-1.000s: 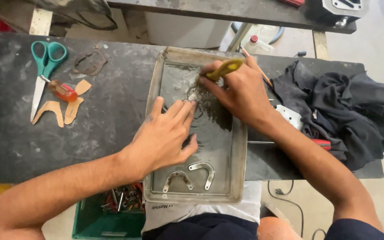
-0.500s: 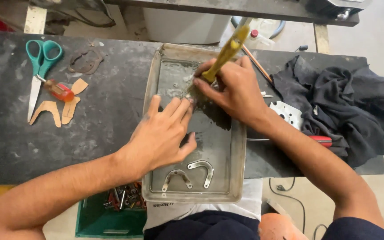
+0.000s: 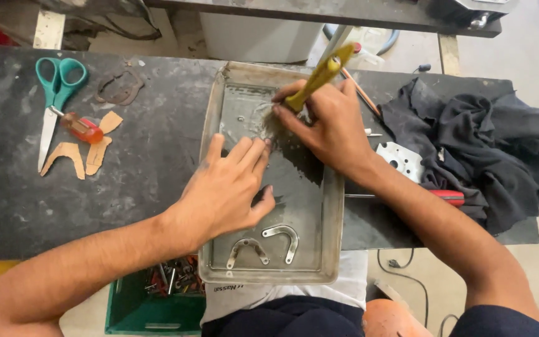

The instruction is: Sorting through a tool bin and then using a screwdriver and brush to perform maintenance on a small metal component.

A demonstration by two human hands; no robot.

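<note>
Galvanised-looking sheet metal forms the shallow rectangular tray [image 3: 335,249] at the centre of the frame; its floor is wet and reflective, with rounded, slightly dented rims. The tray rests on a dark, scuffed workbench [image 3: 145,187] with a mottled grey surface.

The right hand [image 3: 329,128], in the upper centre, has its fingers closed around the yellow handle of a brush [image 3: 319,78]. The handle angles up toward the top of the frame; the worn bristles press on the tray floor in the upper part of the tray.

The left hand [image 3: 229,187] lies flat, palm down, across the tray's left rim at mid-frame. Its fingers are extended and close together, gripping nothing, with the fingertips just beside the bristles.

Two curved, U-shaped metal brackets [image 3: 269,240] lie in the lower part of the tray, side by side, apart from both hands.

At the upper left lie green-handled scissors [image 3: 57,93], a small red-handled screwdriver [image 3: 82,129] and tan cut-out gasket pieces [image 3: 79,153]. A crumpled black cloth [image 3: 494,150] fills the right side, next to a perforated bright metal plate [image 3: 400,161]. A green bin [image 3: 157,299] of hardware sits below the bench edge at the lower left.
</note>
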